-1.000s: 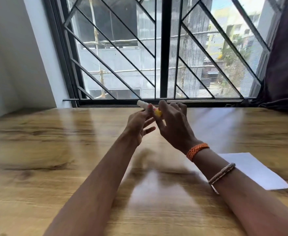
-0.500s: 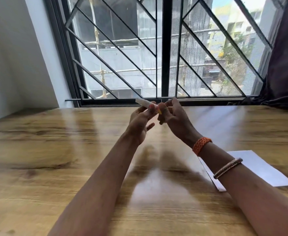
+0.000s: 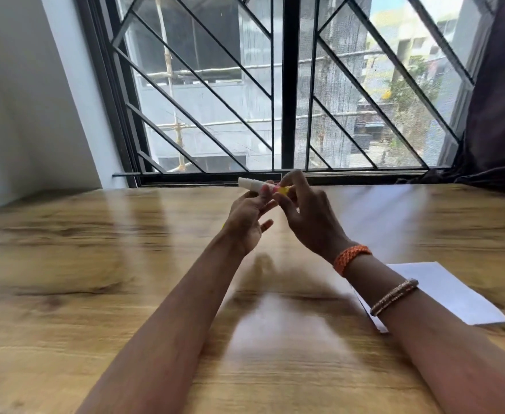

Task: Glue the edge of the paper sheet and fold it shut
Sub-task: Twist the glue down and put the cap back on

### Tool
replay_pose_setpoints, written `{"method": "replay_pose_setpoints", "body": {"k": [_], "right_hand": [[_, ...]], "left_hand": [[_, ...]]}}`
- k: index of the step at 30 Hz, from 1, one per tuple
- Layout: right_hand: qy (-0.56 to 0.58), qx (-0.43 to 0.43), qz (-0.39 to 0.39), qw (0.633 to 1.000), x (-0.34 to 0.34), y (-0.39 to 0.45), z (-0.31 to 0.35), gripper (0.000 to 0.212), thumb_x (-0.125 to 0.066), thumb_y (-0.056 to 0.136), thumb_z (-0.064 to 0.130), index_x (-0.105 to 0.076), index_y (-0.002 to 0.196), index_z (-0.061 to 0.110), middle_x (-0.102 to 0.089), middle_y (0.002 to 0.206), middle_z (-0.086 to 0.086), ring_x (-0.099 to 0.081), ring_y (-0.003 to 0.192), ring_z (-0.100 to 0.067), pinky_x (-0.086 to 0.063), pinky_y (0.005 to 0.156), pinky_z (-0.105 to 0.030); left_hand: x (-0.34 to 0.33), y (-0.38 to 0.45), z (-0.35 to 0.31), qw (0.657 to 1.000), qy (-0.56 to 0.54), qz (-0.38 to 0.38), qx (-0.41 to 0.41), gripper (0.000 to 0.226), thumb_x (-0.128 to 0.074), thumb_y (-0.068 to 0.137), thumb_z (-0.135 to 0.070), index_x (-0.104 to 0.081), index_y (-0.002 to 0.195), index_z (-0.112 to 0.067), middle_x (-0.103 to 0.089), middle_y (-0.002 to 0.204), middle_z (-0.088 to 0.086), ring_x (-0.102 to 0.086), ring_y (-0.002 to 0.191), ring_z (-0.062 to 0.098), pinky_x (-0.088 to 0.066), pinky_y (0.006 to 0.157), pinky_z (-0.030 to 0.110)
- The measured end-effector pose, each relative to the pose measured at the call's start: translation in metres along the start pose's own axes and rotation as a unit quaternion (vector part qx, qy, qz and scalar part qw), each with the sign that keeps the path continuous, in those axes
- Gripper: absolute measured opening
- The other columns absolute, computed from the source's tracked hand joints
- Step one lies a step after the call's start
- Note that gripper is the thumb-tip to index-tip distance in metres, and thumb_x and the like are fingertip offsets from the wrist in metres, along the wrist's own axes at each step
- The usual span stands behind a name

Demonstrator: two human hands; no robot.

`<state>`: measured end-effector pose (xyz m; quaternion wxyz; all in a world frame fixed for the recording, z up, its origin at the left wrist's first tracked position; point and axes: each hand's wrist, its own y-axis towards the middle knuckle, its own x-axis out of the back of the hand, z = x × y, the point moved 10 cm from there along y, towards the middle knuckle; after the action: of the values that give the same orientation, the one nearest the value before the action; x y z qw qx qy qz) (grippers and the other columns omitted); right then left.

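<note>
Both hands are raised above the wooden surface (image 3: 125,279), meeting near its far edge in front of the barred window (image 3: 284,85); the left hand (image 3: 246,222) grasps a small white glue tube (image 3: 252,184) between its fingertips, the tube lying roughly level with its white end pointing left; the right hand (image 3: 308,216) pinches the tube's yellow end (image 3: 283,191) with thumb and fingertips, the remaining fingers curled above it. The paper sheet (image 3: 445,294) lies flat on the surface at the right, partly under the right forearm, well apart from the tube; neither hand touches it. The right wrist carries an orange braided band (image 3: 351,258) and a thin bangle (image 3: 394,297); a dark curtain (image 3: 499,115) hangs at the far right.
</note>
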<state>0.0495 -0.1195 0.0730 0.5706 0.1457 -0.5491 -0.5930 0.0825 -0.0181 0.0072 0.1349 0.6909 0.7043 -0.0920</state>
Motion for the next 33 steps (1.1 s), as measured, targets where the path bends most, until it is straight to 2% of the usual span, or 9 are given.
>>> {"method": "replay_pose_setpoints", "body": {"k": [3,9,13,18,21,25,28,30,33], "right_hand": [[0.1,-0.07,-0.018,0.992,-0.003,0.001,-0.011,0.011,-0.06,0.088,0.005,-0.05,0.092,0.008,-0.064,0.068,-0.006,-0.058,0.054,-0.013,-0.049,0.051,-0.033],[-0.17,0.116,-0.034,0.978,0.003,-0.001,0.03,0.031,-0.061,0.081,0.0,-0.04,0.088,0.021,-0.058,0.065,-0.006,-0.053,0.062,-0.025,-0.044,0.063,-0.035],[-0.143,0.096,-0.049,0.984,0.009,-0.002,0.031,0.013,-0.059,0.08,0.007,-0.049,0.086,0.014,-0.059,0.062,-0.002,-0.056,0.06,-0.025,-0.041,0.068,-0.034],[-0.095,0.053,-0.043,0.993,0.007,0.0,0.028,0.016,-0.065,0.078,0.009,-0.052,0.087,0.011,-0.047,0.059,0.015,-0.047,0.052,-0.014,-0.029,0.075,-0.032],[-0.205,0.116,-0.042,0.971,0.002,-0.003,0.037,0.023,-0.065,0.077,0.007,-0.05,0.091,0.018,-0.059,0.06,0.005,-0.059,0.058,-0.023,-0.023,0.077,-0.033],[-0.322,0.177,-0.067,0.928,-0.002,-0.009,0.047,0.036,-0.062,0.073,-0.003,-0.05,0.096,0.023,-0.062,0.072,0.003,-0.06,0.071,-0.023,-0.025,0.086,-0.039],[-0.195,0.121,-0.033,0.973,-0.002,-0.005,0.034,0.016,-0.062,0.082,0.009,-0.053,0.094,0.016,-0.064,0.083,0.0,-0.061,0.074,-0.023,-0.031,0.078,-0.036],[-0.01,0.018,0.002,1.0,-0.005,0.0,0.014,0.018,-0.063,0.088,0.02,-0.051,0.098,0.009,-0.065,0.088,0.0,-0.061,0.065,-0.016,-0.044,0.064,-0.029],[0.137,-0.117,0.028,0.983,-0.015,0.0,-0.015,0.021,-0.058,0.093,0.023,-0.046,0.1,0.007,-0.066,0.075,-0.002,-0.056,0.047,-0.005,-0.045,0.047,-0.021]], "left_hand": [[0.0,0.0,-0.002,1.0,-0.011,0.01,-0.009,0.012,-0.048,0.094,-0.025,-0.06,0.09,-0.025,-0.069,0.08,-0.014,-0.059,0.09,0.001,-0.039,0.076,0.032],[0.004,-0.003,0.002,1.0,-0.003,0.005,0.02,0.018,-0.056,0.087,-0.039,-0.063,0.081,-0.023,-0.067,0.092,-0.008,-0.06,0.095,0.007,-0.044,0.074,0.029],[-0.001,-0.002,0.004,0.999,-0.025,0.033,0.023,0.022,-0.053,0.088,-0.044,-0.063,0.085,-0.025,-0.067,0.094,-0.011,-0.057,0.102,0.008,-0.045,0.083,0.031],[-0.008,-0.002,-0.007,0.995,-0.08,0.054,0.003,0.017,-0.044,0.096,-0.026,-0.061,0.096,-0.022,-0.071,0.077,-0.016,-0.063,0.075,-0.003,-0.046,0.08,0.027],[0.002,-0.001,-0.005,0.998,-0.055,0.012,0.011,0.014,-0.05,0.093,-0.027,-0.061,0.087,-0.022,-0.068,0.075,-0.013,-0.058,0.081,0.003,-0.045,0.075,0.026],[0.007,-0.002,0.0,0.999,-0.034,-0.025,0.023,0.019,-0.053,0.09,-0.034,-0.061,0.1,-0.02,-0.063,0.092,-0.008,-0.055,0.086,0.004,-0.041,0.069,0.026],[0.003,-0.003,-0.003,0.998,-0.062,-0.011,0.023,0.018,-0.047,0.091,-0.015,-0.058,0.079,-0.023,-0.063,0.078,-0.009,-0.055,0.083,0.005,-0.042,0.076,0.029],[0.002,-0.003,-0.006,0.997,-0.08,0.005,0.01,0.022,-0.042,0.093,-0.009,-0.056,0.085,-0.023,-0.066,0.082,-0.008,-0.057,0.087,0.005,-0.043,0.086,0.031],[0.001,-0.006,-0.01,0.995,-0.096,0.021,-0.007,0.02,-0.035,0.097,-0.011,-0.052,0.103,-0.019,-0.07,0.088,-0.008,-0.056,0.098,0.008,-0.041,0.09,0.033]]}}
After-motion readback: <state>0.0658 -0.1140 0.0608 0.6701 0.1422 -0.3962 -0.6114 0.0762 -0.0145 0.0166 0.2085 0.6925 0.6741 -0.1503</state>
